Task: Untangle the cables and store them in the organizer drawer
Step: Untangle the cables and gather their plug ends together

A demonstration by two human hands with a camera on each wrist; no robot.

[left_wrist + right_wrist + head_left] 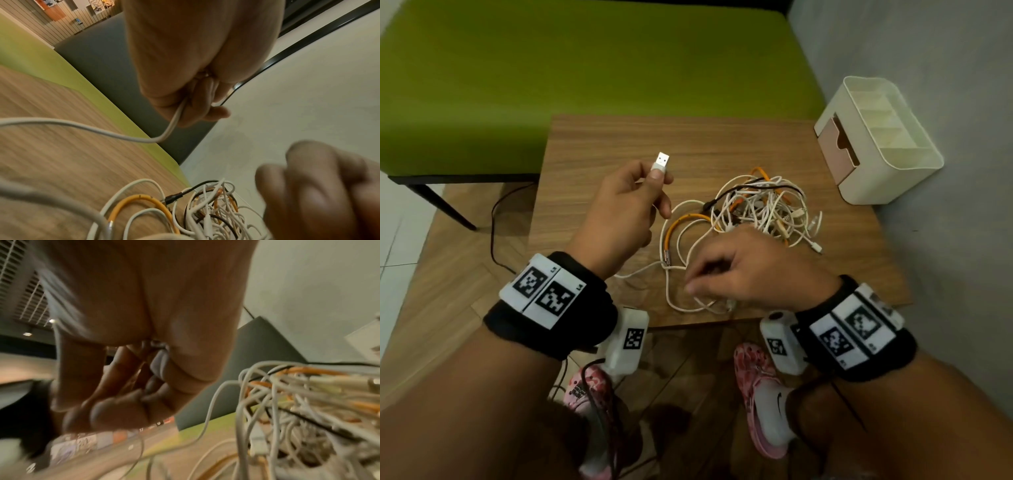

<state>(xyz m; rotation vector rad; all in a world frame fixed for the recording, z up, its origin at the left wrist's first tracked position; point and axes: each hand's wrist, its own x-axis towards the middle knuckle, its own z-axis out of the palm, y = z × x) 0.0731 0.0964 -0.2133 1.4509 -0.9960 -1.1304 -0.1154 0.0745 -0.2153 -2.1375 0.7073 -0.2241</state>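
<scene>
Left hand (625, 205) pinching white USB plug (661, 162) aloft for slack, right hand (743, 270) curled beside it, contents unclear, sorting white cable loops (688, 274).

— Which colours in the cable tangle (760, 209)?
— Mostly white, some orange, one black.
— The organizer (887, 144)?
— Cream, with a pink drawer (837, 147).
— The counter (602, 137)?
— Brown woodgrain, beside a green bench (551, 68).

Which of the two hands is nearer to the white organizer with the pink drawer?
Right. The right hand lies at the near edge of the cable tangle, below and left of the organizer. The left hand, holding a white USB plug, is farther left, beyond the tangle.
</scene>
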